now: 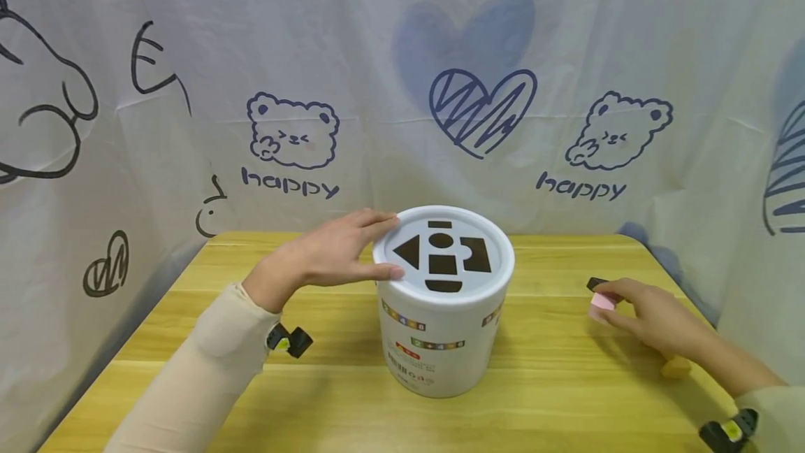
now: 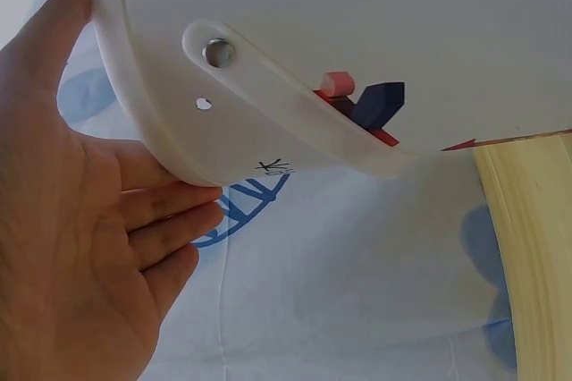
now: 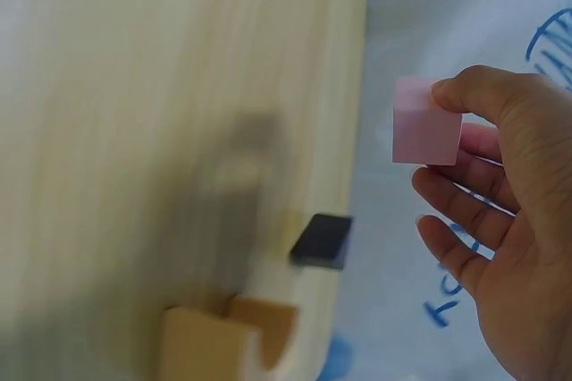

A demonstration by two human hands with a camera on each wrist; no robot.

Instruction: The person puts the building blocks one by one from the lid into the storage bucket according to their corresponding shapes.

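A white bucket (image 1: 440, 341) stands upright on the table, its white lid (image 1: 497, 257) cut with dark holes of several shapes, among them a triangle, a circle and a square. My left hand (image 1: 339, 247) rests at the lid's left rim, thumb and fingers spread and nearly straight; in the left wrist view the fingertips (image 2: 210, 195) touch the rim. Off to the right, my right hand (image 1: 654, 313) pinches a pink block (image 3: 427, 126) between thumb and fingers. In the right wrist view this block shows a flat square face.
A black block (image 3: 323, 241) lies near the table edge, beyond the right hand. Closer in lies a yellow-orange block (image 3: 210, 345) with a curved notch, partly behind the right forearm in the head view. A printed curtain (image 1: 390, 89) hangs behind the wooden table (image 1: 302, 383).
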